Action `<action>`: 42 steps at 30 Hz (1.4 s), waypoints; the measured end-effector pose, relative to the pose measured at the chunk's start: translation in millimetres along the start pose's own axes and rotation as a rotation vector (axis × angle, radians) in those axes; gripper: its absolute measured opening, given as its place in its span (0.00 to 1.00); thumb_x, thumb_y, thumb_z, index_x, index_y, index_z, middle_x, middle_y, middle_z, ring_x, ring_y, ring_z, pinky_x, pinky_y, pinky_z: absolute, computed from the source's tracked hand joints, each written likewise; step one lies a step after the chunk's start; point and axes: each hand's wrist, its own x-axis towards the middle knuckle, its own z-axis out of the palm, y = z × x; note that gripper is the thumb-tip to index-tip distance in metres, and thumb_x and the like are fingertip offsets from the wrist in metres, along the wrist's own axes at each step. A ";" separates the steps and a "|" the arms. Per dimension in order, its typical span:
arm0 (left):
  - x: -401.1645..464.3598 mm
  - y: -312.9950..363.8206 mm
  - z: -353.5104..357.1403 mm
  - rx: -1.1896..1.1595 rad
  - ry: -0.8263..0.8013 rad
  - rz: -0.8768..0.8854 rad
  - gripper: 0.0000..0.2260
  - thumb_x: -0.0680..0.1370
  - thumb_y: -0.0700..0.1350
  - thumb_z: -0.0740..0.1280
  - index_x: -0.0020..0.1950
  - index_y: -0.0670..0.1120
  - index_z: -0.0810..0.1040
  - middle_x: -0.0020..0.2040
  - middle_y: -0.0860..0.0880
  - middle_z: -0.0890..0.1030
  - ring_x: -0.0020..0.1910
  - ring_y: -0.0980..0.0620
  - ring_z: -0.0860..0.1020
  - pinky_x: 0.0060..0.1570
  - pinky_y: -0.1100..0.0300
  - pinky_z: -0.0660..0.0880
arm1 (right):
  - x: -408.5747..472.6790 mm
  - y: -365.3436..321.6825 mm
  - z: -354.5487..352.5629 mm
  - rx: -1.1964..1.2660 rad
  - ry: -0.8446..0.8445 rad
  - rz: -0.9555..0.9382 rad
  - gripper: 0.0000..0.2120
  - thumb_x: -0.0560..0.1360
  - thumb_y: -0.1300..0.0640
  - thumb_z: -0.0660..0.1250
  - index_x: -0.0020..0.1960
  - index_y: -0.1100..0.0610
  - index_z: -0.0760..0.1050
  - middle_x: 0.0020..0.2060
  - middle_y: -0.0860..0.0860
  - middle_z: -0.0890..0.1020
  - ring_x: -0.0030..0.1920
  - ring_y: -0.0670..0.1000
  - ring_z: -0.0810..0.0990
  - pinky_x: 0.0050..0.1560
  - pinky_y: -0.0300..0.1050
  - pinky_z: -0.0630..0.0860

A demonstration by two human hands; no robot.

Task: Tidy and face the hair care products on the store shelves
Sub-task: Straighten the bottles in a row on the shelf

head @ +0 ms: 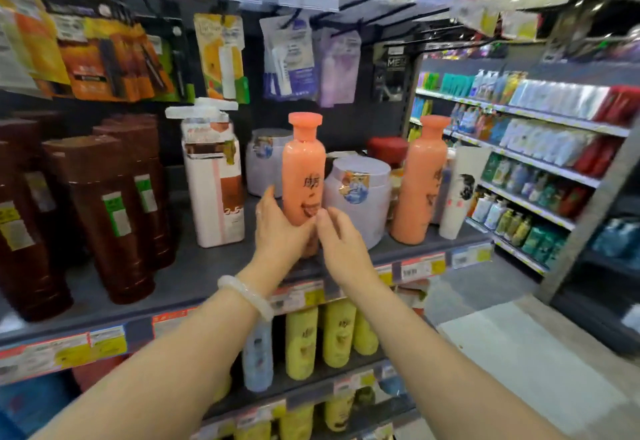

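An upright orange bottle (303, 176) with a flat cap is held low by the left hand (280, 231), beside the right hand (341, 242).

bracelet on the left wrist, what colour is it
Milky white, slightly translucent bracelet, shown best in the head view.

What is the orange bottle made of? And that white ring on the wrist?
The orange bottle looks like smooth, glossy plastic: its body and cap share one even colour with soft highlights. The bracelet looks like milky, polished stone or glass, perhaps jade; it is translucent and shiny, but plastic is possible.
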 end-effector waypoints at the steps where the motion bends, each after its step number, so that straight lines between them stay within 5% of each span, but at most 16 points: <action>1: 7.7 -0.6 4.0 -0.044 0.002 -0.008 0.43 0.61 0.56 0.75 0.71 0.47 0.60 0.67 0.45 0.70 0.65 0.47 0.71 0.64 0.49 0.69 | 5.1 1.1 -0.9 0.036 -0.014 -0.003 0.08 0.80 0.49 0.55 0.53 0.49 0.71 0.51 0.46 0.78 0.55 0.46 0.75 0.57 0.42 0.70; 7: 17.7 -16.0 13.0 -0.081 0.007 -0.056 0.31 0.58 0.56 0.75 0.57 0.47 0.74 0.48 0.46 0.82 0.46 0.48 0.81 0.48 0.43 0.79 | 13.3 10.5 -9.0 0.057 -0.069 -0.009 0.14 0.80 0.49 0.54 0.60 0.53 0.72 0.57 0.50 0.78 0.56 0.48 0.75 0.59 0.45 0.72; 10: -8.0 -4.3 13.8 -0.147 0.160 0.000 0.25 0.63 0.46 0.77 0.55 0.45 0.70 0.49 0.45 0.80 0.44 0.51 0.79 0.48 0.52 0.77 | 5.5 9.9 -7.6 0.096 -0.053 -0.084 0.15 0.77 0.49 0.59 0.60 0.55 0.72 0.56 0.53 0.79 0.57 0.51 0.76 0.60 0.52 0.73; 12: -28.7 5.1 12.2 -0.205 0.260 0.065 0.26 0.62 0.48 0.76 0.55 0.47 0.70 0.49 0.45 0.80 0.45 0.51 0.80 0.46 0.55 0.77 | -4.1 8.5 -8.0 0.122 -0.052 -0.148 0.19 0.73 0.47 0.62 0.61 0.54 0.71 0.55 0.52 0.77 0.58 0.52 0.75 0.60 0.55 0.73; 16: -72.2 32.5 14.1 -0.147 0.420 0.179 0.19 0.67 0.42 0.76 0.48 0.55 0.69 0.42 0.58 0.76 0.37 0.71 0.76 0.38 0.76 0.72 | -24.8 -2.3 -16.9 0.193 -0.088 -0.186 0.22 0.69 0.47 0.70 0.60 0.50 0.69 0.52 0.46 0.70 0.59 0.52 0.73 0.60 0.54 0.73; 18: -93.0 40.8 19.0 -0.134 0.445 0.199 0.19 0.67 0.40 0.75 0.44 0.57 0.67 0.41 0.60 0.74 0.35 0.74 0.75 0.37 0.77 0.71 | -34.3 -3.4 -27.5 0.221 -0.124 -0.144 0.21 0.69 0.48 0.71 0.58 0.50 0.70 0.53 0.48 0.71 0.58 0.50 0.73 0.59 0.52 0.74; 22: -128.5 18.6 34.4 -0.150 0.331 0.090 0.20 0.63 0.48 0.78 0.46 0.57 0.70 0.43 0.56 0.79 0.38 0.67 0.78 0.39 0.72 0.75 | -57.0 18.8 -54.5 0.211 -0.175 -0.039 0.17 0.68 0.46 0.72 0.52 0.50 0.71 0.52 0.49 0.75 0.52 0.48 0.76 0.55 0.49 0.77; 26: -178.0 -6.8 60.7 -0.126 0.179 -0.095 0.20 0.62 0.43 0.79 0.46 0.57 0.74 0.41 0.56 0.81 0.37 0.67 0.78 0.35 0.72 0.74 | -98.1 61.7 -79.1 0.138 -0.203 0.139 0.17 0.67 0.44 0.72 0.51 0.48 0.72 0.49 0.46 0.79 0.48 0.44 0.78 0.51 0.44 0.78; 31: -224.9 -44.2 94.9 -0.085 -0.029 -0.333 0.17 0.68 0.45 0.74 0.54 0.55 0.74 0.44 0.55 0.81 0.43 0.57 0.80 0.40 0.59 0.76 | -138.8 120.9 -102.1 0.056 -0.183 0.333 0.13 0.67 0.46 0.73 0.45 0.49 0.71 0.43 0.45 0.79 0.43 0.42 0.77 0.44 0.36 0.75; 38: -247.8 -55.3 134.0 -0.010 -0.161 -0.495 0.21 0.66 0.52 0.74 0.54 0.53 0.71 0.44 0.56 0.79 0.43 0.57 0.79 0.47 0.53 0.78 | -153.9 169.3 -127.8 0.028 -0.161 0.558 0.16 0.66 0.41 0.72 0.44 0.52 0.74 0.43 0.50 0.82 0.46 0.50 0.82 0.51 0.55 0.80; 42: -239.8 -57.2 158.0 -0.028 -0.191 -0.521 0.26 0.62 0.53 0.77 0.54 0.54 0.70 0.46 0.55 0.79 0.45 0.56 0.79 0.44 0.57 0.77 | -136.7 183.8 -152.3 0.084 -0.204 0.616 0.12 0.74 0.46 0.64 0.42 0.54 0.75 0.42 0.52 0.82 0.47 0.52 0.82 0.49 0.55 0.81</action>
